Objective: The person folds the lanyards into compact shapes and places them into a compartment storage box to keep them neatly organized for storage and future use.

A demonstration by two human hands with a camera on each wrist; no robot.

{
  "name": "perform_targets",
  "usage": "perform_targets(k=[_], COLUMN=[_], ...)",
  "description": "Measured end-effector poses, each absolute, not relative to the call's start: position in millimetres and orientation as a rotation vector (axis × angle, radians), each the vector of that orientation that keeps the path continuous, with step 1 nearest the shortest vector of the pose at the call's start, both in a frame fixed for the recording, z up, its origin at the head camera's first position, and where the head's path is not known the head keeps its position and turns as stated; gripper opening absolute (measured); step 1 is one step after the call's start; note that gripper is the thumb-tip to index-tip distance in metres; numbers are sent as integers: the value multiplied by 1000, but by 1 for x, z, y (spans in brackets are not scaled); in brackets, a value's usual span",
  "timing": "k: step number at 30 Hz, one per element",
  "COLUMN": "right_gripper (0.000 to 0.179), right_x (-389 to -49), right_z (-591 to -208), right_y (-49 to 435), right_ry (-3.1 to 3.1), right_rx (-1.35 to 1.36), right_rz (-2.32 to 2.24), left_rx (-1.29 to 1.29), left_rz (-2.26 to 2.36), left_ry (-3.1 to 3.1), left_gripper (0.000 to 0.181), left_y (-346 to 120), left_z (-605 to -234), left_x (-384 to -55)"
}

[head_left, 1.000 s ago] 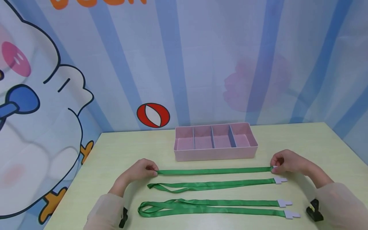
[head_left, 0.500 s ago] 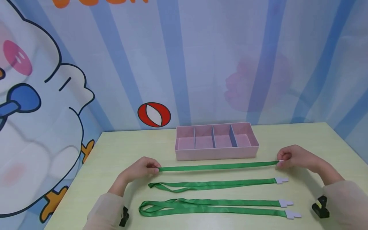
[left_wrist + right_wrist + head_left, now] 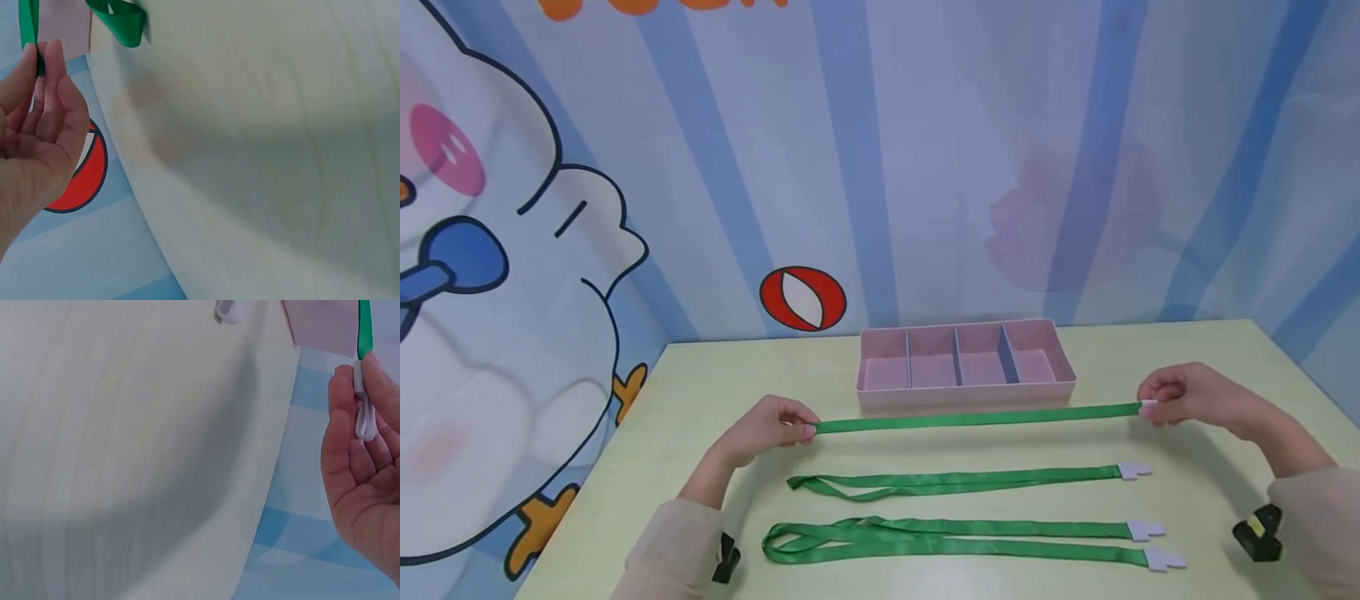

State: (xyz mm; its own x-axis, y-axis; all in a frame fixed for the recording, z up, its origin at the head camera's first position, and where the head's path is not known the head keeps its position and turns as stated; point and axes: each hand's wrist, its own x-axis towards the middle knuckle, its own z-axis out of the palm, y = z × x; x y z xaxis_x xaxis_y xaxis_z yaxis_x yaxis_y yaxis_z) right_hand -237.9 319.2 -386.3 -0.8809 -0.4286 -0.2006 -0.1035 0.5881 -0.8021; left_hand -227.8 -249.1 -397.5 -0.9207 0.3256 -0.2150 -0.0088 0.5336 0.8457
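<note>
A green lanyard (image 3: 977, 418) is stretched level between both hands, raised above the table just in front of the pink box. Its left end is pinched between thumb and fingers of my left hand (image 3: 767, 431). At the other end, my right hand (image 3: 1202, 400) pinches the lanyard by its white clip (image 3: 364, 419), which shows clearly in the right wrist view. Nearer to me lie three more green lanyards: a looped one (image 3: 970, 481) behind, then a second (image 3: 1000, 528) and a third (image 3: 1000, 547) close together, their white clips to the right.
A pink box (image 3: 962, 400) with several compartments stands at the back middle of the pale table (image 3: 752, 375). Behind it hangs a blue striped backdrop (image 3: 925, 167) with printed cartoon figures. A black wrist device (image 3: 1258, 533) sits by the right sleeve, another (image 3: 726, 558) by the left.
Both hands have lifted the stretched lanyard up and away from the lanyards on the table, toward the box. The right hand has also shifted to the right. The lying lanyards stay put.
</note>
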Motion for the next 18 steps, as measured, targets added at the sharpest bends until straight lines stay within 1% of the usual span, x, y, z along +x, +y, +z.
perform_targets(k=[6,13,18], right_gripper=[34,47,50], right_x=[-238,-241,-245], right_z=[-380,-375,-367], right_y=[325,330,327], right_ry=[2435,2428,2466], right_rx=[-394,-286,-265], right_rz=[-1257,-1282,-1239], left_rx=[196,199,179], left_rz=[1363,1395,1388], left_ry=[2428,2400,2407], left_gripper=[18,19,18], left_y=[-247,-244,-243], left_z=[-388,-374,-371], left_x=[-226,-222,-221])
